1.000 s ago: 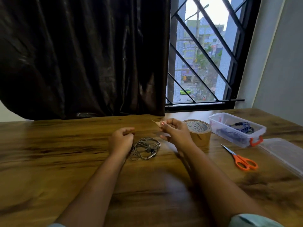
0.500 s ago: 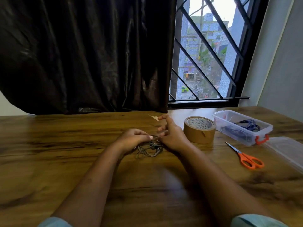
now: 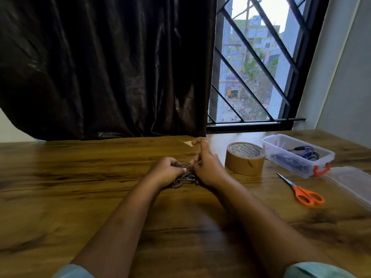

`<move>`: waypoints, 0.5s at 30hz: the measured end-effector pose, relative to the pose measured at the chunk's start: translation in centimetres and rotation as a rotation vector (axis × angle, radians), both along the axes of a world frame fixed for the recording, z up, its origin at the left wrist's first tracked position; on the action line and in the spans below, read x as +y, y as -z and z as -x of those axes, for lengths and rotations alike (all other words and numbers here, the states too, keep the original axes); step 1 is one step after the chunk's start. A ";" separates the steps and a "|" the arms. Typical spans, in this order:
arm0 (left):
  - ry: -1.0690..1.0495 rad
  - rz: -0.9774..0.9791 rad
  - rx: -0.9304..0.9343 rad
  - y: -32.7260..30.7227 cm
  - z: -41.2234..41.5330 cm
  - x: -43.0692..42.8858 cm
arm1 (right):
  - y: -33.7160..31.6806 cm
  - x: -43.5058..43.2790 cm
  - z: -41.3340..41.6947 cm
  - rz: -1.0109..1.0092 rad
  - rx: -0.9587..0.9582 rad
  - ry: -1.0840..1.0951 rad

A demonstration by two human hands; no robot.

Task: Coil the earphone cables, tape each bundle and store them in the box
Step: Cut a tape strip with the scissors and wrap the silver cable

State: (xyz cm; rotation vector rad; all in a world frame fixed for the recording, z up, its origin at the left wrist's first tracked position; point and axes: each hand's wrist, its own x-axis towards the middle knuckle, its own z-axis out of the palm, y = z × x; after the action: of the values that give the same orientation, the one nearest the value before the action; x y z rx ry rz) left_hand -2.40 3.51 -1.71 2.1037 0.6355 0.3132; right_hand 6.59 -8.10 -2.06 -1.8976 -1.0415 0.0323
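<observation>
My left hand [image 3: 163,172] curls round the light, springy cable coil [image 3: 183,178] sitting between my hands, right hand [image 3: 207,167] against it with a tape strip [image 3: 187,143] off a raised fingertip, its pinch unclear, so I'd clamp the bunched strands where they cross or they'll likely spring loose.

Left hand [image 3: 163,173] and right hand [image 3: 207,170] meet, both curled.

A dark, glossy curtain [image 3: 104,67] hangs beyond the left grip [image 3: 166,171], its hem meeting the wooden desk [image 3: 70,187]. Beyond the right grip [image 3: 208,169], a black-barred window [image 3: 259,63] shows buildings and trees; a pale wall [image 3: 345,77] stands farther right.
</observation>
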 end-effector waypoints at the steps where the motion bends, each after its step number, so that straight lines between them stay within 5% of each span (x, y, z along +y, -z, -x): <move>1: -0.002 -0.014 0.009 0.0 -0.1 0.0 | -0.1 0.0 0.1 -0.022 -0.014 -0.002; 8: -0.027 -0.055 -0.052 0.0 -0.2 0.1 | -0.8 0.3 0.5 -0.034 0.120 -0.076; 15: -0.039 0.345 -0.406 -0.8 -0.2 -1.2 | -1.2 -0.2 -0.1 -0.136 0.342 -0.095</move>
State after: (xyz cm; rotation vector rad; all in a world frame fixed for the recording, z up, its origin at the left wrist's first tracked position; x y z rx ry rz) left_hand -2.21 2.36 -0.90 1.6365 0.4496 0.5902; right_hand 6.65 -8.29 -0.85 -1.6472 -0.8746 0.3218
